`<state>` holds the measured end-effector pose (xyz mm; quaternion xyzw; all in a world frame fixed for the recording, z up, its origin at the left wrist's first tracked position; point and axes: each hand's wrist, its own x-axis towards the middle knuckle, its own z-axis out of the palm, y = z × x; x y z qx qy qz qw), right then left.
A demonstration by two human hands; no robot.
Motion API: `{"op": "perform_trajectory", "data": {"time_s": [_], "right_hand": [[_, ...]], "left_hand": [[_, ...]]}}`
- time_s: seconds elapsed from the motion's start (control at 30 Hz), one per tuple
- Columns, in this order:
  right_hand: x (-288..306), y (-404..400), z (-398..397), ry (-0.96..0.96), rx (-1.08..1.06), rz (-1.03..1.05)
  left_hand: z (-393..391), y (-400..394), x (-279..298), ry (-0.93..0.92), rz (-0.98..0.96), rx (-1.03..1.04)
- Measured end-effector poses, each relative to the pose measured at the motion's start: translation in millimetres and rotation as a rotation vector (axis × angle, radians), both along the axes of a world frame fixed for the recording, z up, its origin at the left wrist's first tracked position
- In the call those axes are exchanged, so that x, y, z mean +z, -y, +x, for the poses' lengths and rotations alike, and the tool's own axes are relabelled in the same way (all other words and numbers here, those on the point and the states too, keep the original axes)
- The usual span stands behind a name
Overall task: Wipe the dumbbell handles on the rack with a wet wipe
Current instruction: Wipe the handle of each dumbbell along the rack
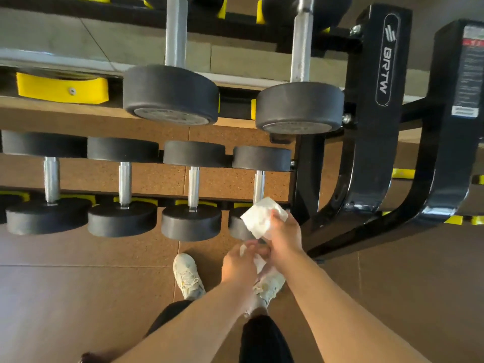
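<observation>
A black dumbbell rack point(372, 153) holds two tiers of black dumbbells with steel handles. On the lower tier stand several small dumbbells; the rightmost one's handle point(258, 184) shows just above a white wet wipe point(259, 218). My right hand point(284, 235) pinches the wipe over that dumbbell's near head point(237, 226). Just below, my left hand point(242, 263) pinches a lower part of the white wipe point(259, 263). Both hands are close together in front of the rack's right end.
Two larger dumbbells point(171, 93) point(300, 106) sit on the upper tier with yellow cradles point(62, 87) beside them. The rack's black curved legs point(432, 205) stand at the right. My white shoes point(188, 276) stand on the brown rubber floor.
</observation>
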<state>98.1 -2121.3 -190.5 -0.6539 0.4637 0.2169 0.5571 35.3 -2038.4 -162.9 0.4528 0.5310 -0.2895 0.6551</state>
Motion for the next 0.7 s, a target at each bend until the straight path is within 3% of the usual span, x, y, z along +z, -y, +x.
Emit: {"op": "perform_trajectory", "data": {"time_s": [0.1,0.23,0.37,0.53,0.63,0.7], "right_hand": [[-13,19,20,0.048,0.441,-0.162],[-33,36,53,0.344,0.966,-0.491],[-83,31,87,0.517,1.435,-0.532],[-158,28,134,1.010,1.881,-0.616],[-170,42,132,0.800,2.126,-0.735],[-171,54,112,0.711,2.080,-0.674]], "left_hand": [[16,-12,-28,-0.100,0.233,-0.102],[30,-21,-71,-0.056,0.324,-0.143],[49,-7,-117,-0.037,0.359,-0.494],[72,10,-164,-0.188,0.415,-0.911],[82,15,-172,-0.237,0.522,-1.192],[87,19,-172,-0.275,0.575,-1.269]]}}
